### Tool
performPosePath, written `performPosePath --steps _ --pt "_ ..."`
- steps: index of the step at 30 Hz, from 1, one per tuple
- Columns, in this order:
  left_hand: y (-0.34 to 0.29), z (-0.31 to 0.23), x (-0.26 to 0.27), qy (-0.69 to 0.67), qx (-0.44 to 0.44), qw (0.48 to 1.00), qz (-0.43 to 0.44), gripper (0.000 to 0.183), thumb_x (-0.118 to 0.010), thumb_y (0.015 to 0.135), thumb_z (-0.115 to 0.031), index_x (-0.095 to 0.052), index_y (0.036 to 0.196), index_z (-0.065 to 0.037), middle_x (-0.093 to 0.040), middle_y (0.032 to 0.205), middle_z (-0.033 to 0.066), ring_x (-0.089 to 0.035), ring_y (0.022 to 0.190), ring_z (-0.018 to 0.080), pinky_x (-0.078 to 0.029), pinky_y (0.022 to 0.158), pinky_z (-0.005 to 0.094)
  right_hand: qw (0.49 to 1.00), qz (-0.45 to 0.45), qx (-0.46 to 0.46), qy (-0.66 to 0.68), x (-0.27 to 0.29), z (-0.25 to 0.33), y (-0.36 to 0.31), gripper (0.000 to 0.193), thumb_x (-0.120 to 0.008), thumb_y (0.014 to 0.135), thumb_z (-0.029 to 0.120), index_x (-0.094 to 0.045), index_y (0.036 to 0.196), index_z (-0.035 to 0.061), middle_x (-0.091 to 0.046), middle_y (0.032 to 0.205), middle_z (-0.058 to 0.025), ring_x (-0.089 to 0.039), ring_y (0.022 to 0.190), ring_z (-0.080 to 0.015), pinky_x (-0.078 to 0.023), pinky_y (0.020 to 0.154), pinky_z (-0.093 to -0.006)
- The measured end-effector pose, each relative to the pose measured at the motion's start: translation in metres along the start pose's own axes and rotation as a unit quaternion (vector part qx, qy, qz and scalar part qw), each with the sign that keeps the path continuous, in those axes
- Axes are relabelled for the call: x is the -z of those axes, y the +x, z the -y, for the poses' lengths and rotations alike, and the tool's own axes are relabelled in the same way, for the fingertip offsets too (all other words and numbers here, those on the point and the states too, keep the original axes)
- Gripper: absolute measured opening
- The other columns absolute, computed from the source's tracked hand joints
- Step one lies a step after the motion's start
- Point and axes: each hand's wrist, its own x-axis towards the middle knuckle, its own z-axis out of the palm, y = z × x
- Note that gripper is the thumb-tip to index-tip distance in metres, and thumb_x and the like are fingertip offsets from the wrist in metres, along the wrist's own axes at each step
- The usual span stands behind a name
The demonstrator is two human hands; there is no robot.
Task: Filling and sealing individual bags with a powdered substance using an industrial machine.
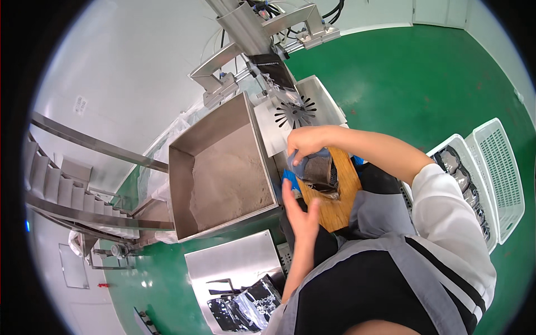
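A pouch with a clear window full of brown powder lies on a wooden board in front of me. My right hand reaches across from the right, its fingers bent down and closed on a grey-blue cloth against the pouch's far side. Close by on the near left, my left hand holds nothing. Its fingers are stretched out and the thumb stands apart, beside the board's edge. A bright blue piece shows between the left fingertips and the pouch.
Left of the board stands a deep steel bin of brown powder. Beyond is a steel filling spout with a black pouch below it. Flat pouches lie on a steel table. White baskets stand right.
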Motion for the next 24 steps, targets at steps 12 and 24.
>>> performPosePath --steps 12,24 --pt "-0.006 0.018 -0.042 -0.029 0.011 0.995 -0.096 0.031 -0.053 0.093 -0.021 -0.054 0.111 0.004 -0.062 0.103 0.015 -0.059 0.095 0.0243 -0.044 0.086 0.0338 0.767 -0.385 -0.183 0.48 -0.038 0.027 -0.072 0.046 -0.048 0.091 0.041 -0.067 0.082 0.0005 -0.067 0.074 -0.0131 -0.065 0.068 -0.0304 -0.05 0.059 -0.0416" --pt "0.0 0.058 -0.02 -0.181 0.1 0.977 -0.051 0.019 -0.057 0.092 -0.014 -0.065 0.101 0.001 -0.063 0.09 -0.0004 -0.051 0.079 0.0059 -0.041 0.071 0.0215 0.898 -0.214 -0.091 0.374 -0.096 -0.031 -0.088 0.021 -0.065 0.081 0.006 -0.065 0.101 -0.0005 -0.064 0.088 -0.0041 -0.055 0.081 -0.0112 -0.043 0.076 -0.028"
